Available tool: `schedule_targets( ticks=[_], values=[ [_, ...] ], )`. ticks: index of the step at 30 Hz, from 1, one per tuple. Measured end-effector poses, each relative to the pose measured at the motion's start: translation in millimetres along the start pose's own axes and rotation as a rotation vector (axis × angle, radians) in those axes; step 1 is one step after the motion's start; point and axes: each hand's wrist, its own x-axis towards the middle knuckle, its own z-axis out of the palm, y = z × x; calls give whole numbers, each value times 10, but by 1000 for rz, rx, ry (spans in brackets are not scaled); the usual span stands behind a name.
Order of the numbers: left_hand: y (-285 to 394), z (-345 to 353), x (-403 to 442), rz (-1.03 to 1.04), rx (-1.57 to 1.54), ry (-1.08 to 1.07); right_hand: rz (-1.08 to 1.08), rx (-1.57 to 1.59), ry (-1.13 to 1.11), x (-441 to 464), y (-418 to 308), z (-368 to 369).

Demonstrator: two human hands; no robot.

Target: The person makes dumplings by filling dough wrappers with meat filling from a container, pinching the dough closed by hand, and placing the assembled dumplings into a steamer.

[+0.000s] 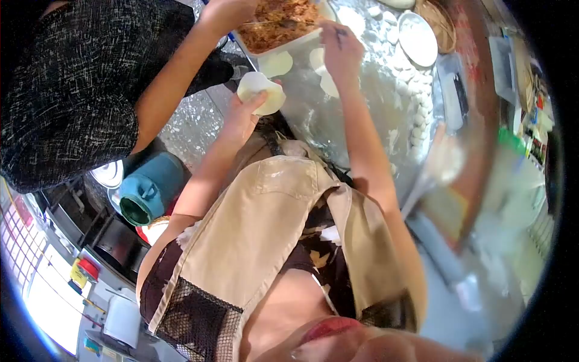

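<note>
Round pale dough wrappers lie in my left hand point(244, 117), which grips a wrapper point(261, 93) with the thumb on top. My right hand point(342, 54) is at the near right corner of a white tray point(289, 50) of reddish-brown filling point(277, 27); its fingers are closed round something thin and dark, partly hidden. Below the tray, several loose wrappers point(276, 63) rest on the floured metal table point(319, 120).
A co-worker in a dark patterned top point(72, 90) stands at the left, one hand point(226, 13) at the tray's left. Small dough pieces point(419, 114) and a white oval plate point(417, 40) sit on the right. A blue-green gas cylinder point(151, 187) stands lower left.
</note>
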Motion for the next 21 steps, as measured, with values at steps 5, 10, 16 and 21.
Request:
schedule_targets(
  ticks=[5, 10, 16, 21],
  values=[
    [93, -60, 63, 107, 262, 229, -159, 9, -144, -44, -238, -228],
    [221, -85, 127, 136, 133, 114, 43, 43, -238, -167, -290, -177],
    [253, -124, 120, 117, 125, 207, 68, 127, -205, -173, -233, -95],
    [274, -104, 88, 144, 43, 135, 198, 242, -239, -165, -251, -62]
  ],
)
